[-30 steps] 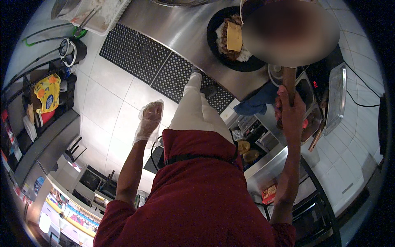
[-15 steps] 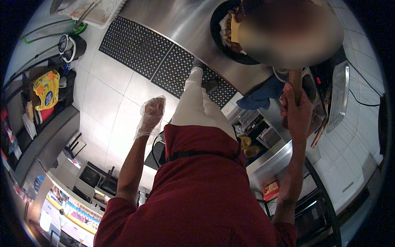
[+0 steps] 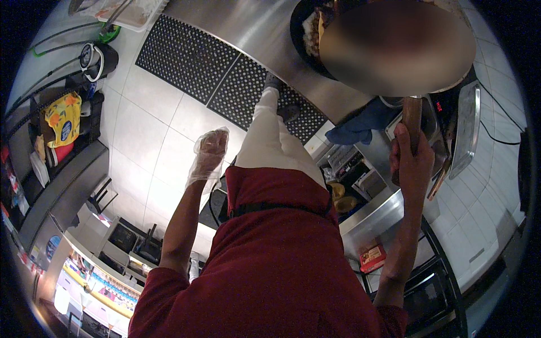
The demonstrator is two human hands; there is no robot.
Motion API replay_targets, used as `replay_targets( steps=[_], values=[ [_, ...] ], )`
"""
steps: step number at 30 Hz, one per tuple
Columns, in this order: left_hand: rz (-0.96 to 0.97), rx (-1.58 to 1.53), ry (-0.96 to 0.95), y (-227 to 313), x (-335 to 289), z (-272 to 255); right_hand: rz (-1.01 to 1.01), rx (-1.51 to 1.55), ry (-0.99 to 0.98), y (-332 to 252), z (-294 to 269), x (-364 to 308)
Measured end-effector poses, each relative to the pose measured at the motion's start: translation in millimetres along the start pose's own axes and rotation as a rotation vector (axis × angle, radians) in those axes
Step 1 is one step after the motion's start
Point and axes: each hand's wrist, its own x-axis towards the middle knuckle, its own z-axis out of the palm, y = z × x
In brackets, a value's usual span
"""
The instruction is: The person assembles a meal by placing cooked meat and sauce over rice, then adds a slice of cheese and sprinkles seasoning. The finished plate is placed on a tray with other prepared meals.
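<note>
A long desk of brushed silver metal (image 3: pixel 253 31) runs from the upper middle of the frame toward the right. Alongside it, on the pale tiled floor (image 3: pixel 138 129), lie black rubber mats dotted with holes (image 3: pixel 183 62). At the upper right is a wide pan (image 3: pixel 397 56), its body blurred so that its contents cannot be made out. Left of it, a round black plate (image 3: pixel 296 31) shows partly; the pan covers the rest from view, and whether the two touch cannot be told. A shallow rectangular silver metal tray (image 3: pixel 466 127) leans at the right edge of the frame. A crumpled dark blue cloth (image 3: pixel 358 127) hangs below the pan, right of centre. The right hand (image 3: pixel 414 156) is closed around the pan's straight brown wooden handle (image 3: pixel 412 112). The left hand (image 3: pixel 211 147), in a clear plastic glove, is left of centre above the floor, fingers apparently curled; whether it holds anything cannot be told. On the plate are white rice (image 3: pixel 308 35) and a thin visible strip of yellow slice (image 3: pixel 322 29).
</note>
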Motion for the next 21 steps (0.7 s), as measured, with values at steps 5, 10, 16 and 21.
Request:
replay_targets(
  steps=[5,10,16,21],
  values=[
    [-0.040,-0.032,-0.038,-2.1,-3.0,2.1,0.003,-0.024,0.012,3.6,-1.5,-4.2],
    [-0.204,0.054,-0.179,-4.7,-8.8,3.1,0.010,-0.056,0.003,-0.5,-1.7,-11.4],
    [-0.118,0.124,-0.186,-6.7,-12.6,5.9,0.015,-0.119,-0.001,-3.9,-2.3,-19.3],
    [-0.104,0.207,-0.230,-7.5,-14.4,7.1,-0.011,-0.121,0.027,5.1,-2.1,-22.1]
  ],
)
